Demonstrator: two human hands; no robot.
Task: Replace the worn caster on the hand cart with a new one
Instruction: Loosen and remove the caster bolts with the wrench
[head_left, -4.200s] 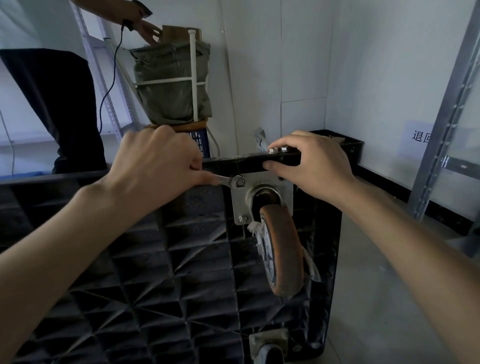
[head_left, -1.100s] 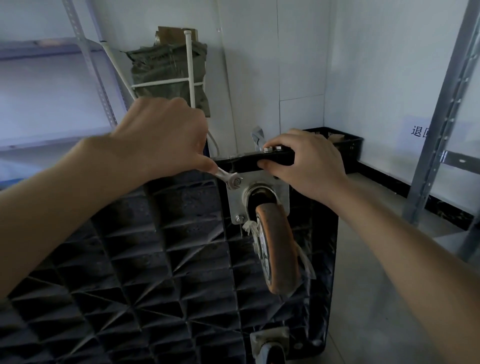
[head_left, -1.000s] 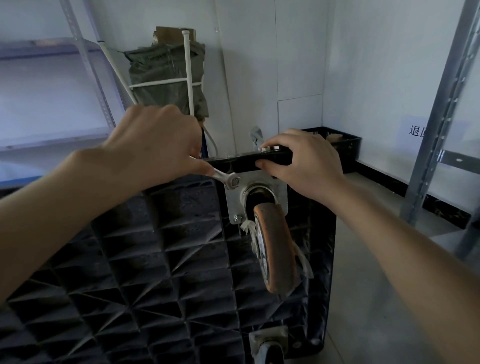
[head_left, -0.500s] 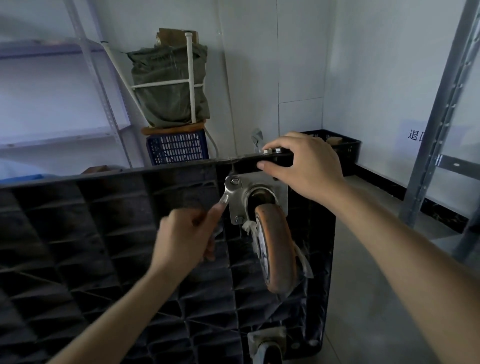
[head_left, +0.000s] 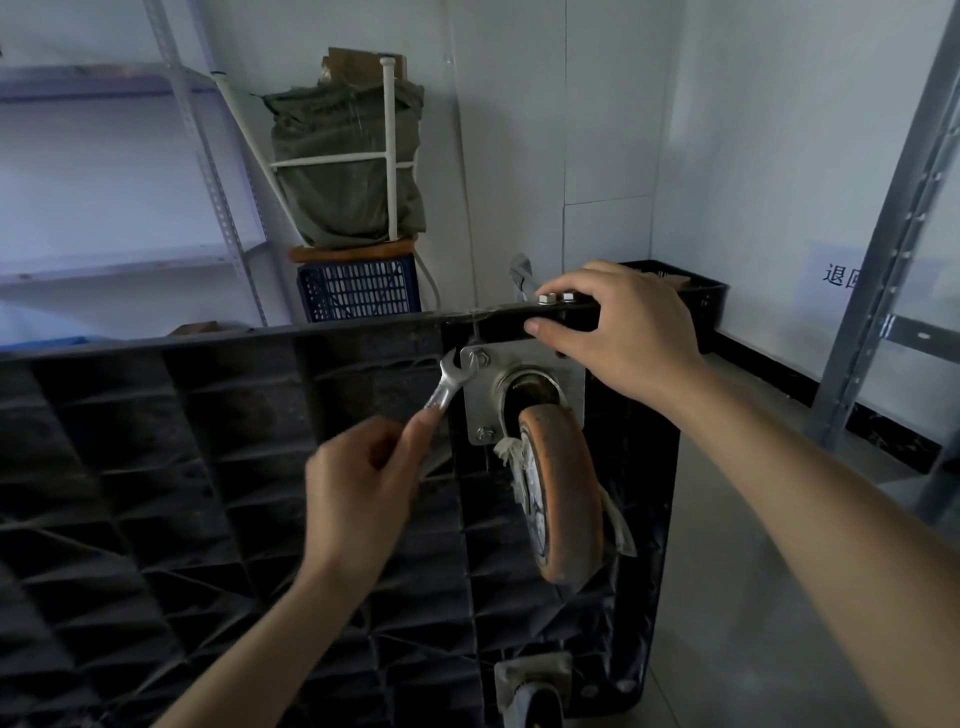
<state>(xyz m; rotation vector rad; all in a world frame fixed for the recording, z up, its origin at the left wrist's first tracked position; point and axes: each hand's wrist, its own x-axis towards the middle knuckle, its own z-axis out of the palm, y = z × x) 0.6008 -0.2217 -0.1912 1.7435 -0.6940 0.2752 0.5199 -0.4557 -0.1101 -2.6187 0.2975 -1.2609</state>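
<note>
The black hand cart (head_left: 208, 467) stands on its side with its ribbed underside facing me. A worn orange caster (head_left: 563, 493) hangs from a steel mounting plate (head_left: 519, 379) near the cart's top edge. My left hand (head_left: 358, 488) grips the handle of a silver open-end wrench (head_left: 449, 384), whose jaw sits on the plate's upper left nut (head_left: 480, 358). My right hand (head_left: 618, 332) clamps the cart's top edge above the plate, beside two bolt ends (head_left: 556, 298). A lower left nut (head_left: 485, 432) is on the plate.
A second caster (head_left: 535, 691) shows at the cart's bottom edge. Behind stand a blue crate (head_left: 358, 291) with a green sack (head_left: 348, 166), a white pipe frame, metal shelving (head_left: 208, 171) at left and a shelf upright (head_left: 893, 234) at right. A black bin (head_left: 696, 296) sits in the corner.
My left hand has swung the wrench handle from above the cart edge down and left, so the wrench now points down from the upper left nut. My right hand stays put.
</note>
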